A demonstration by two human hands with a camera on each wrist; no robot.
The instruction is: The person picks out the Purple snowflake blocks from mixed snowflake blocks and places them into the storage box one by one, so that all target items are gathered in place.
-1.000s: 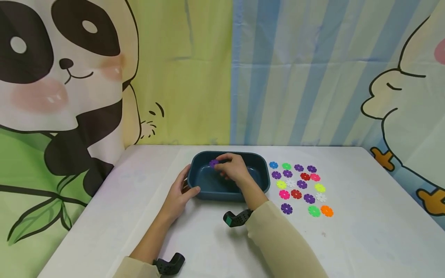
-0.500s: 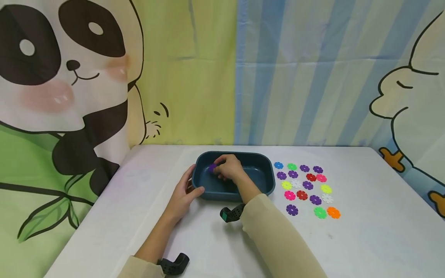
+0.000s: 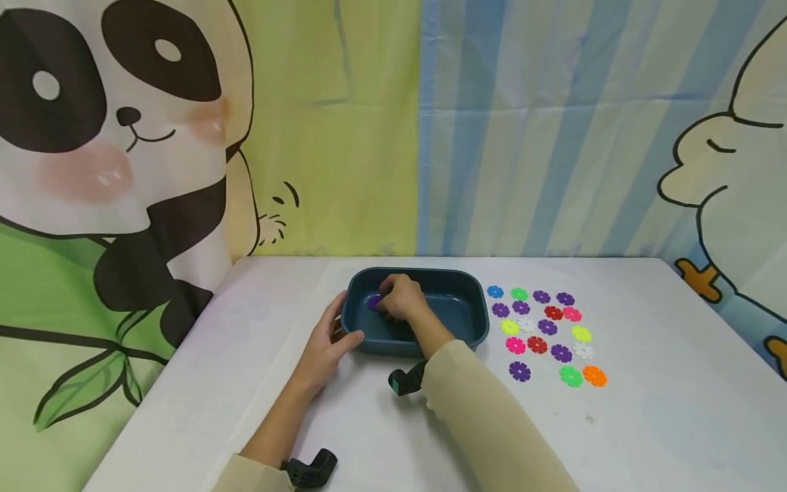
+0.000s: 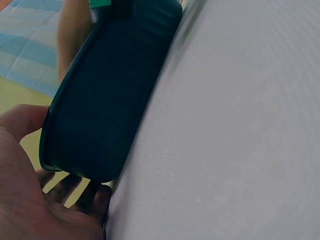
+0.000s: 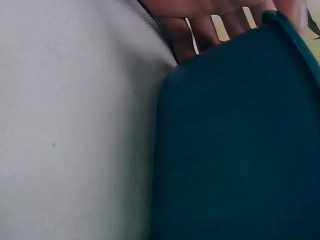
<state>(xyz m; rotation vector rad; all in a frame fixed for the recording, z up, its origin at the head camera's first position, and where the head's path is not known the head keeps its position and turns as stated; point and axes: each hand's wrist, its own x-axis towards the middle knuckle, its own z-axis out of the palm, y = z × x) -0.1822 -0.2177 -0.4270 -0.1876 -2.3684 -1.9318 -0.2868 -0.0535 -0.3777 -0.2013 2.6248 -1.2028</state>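
Observation:
A dark teal plastic bin [image 3: 451,328] stands on the table. My left hand [image 3: 322,345] holds its left end, thumb at the front corner and fingers against the end wall. In the left wrist view, the thumb of the left hand [image 4: 22,175] meets the bin's rim [image 4: 62,92] while the fingers lie at its end. Inside the bin, toward the left, my right hand [image 3: 402,298] pinches a purple flower-shaped plastic disc [image 3: 373,303] low near the floor. The bin's outer wall [image 5: 235,145] fills much of the right wrist view and hides the right hand's fingertips.
Right of the bin lie several flower-shaped discs in loose rows, including a blue disc [image 3: 495,292], a red disc [image 3: 537,344] and an orange disc [image 3: 594,376]. A printed curtain [image 3: 344,137] hangs behind the white table [image 3: 652,410].
My right hand has lowered the purple disc deeper into the bin, slightly left within it. The left hand keeps its place on the bin. The head view has shifted a little.

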